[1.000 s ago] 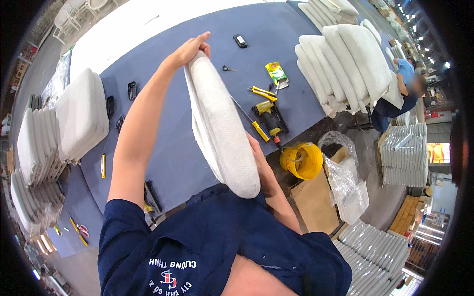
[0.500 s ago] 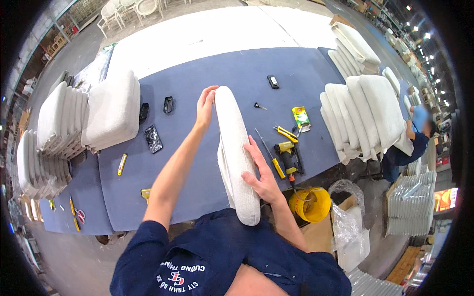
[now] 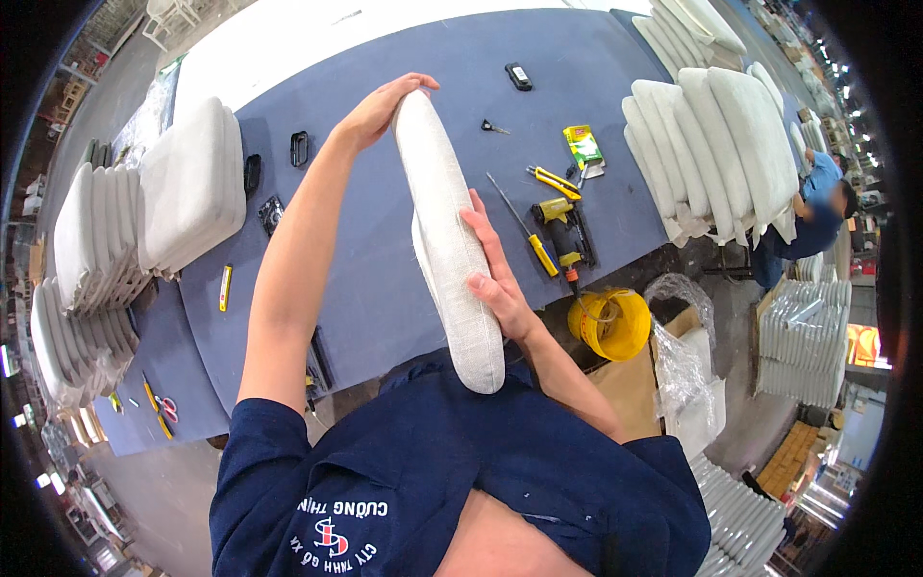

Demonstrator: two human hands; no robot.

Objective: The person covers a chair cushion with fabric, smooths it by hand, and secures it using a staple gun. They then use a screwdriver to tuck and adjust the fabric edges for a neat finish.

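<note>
cushion point(image 3: 447, 240): soft, likely light, held edge-up; left hand point(image 3: 375, 111) clasps far end, right hand point(image 3: 495, 274) clamps near side.

cushion point(image 3: 444, 231) lowered toward table point(image 3: 385, 288), right hand point(image 3: 495, 274) shifted onto its side

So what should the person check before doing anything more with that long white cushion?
1. Left hand on top end of the cushion: ok.
2. Right hand gripping its side: ok.
3. Cushion held up off the blue table: ok.
4. Yellow drill and screwdriver apart from the cushion: ok.
5. Cushion's far side free of damage: cannot tell.
</note>
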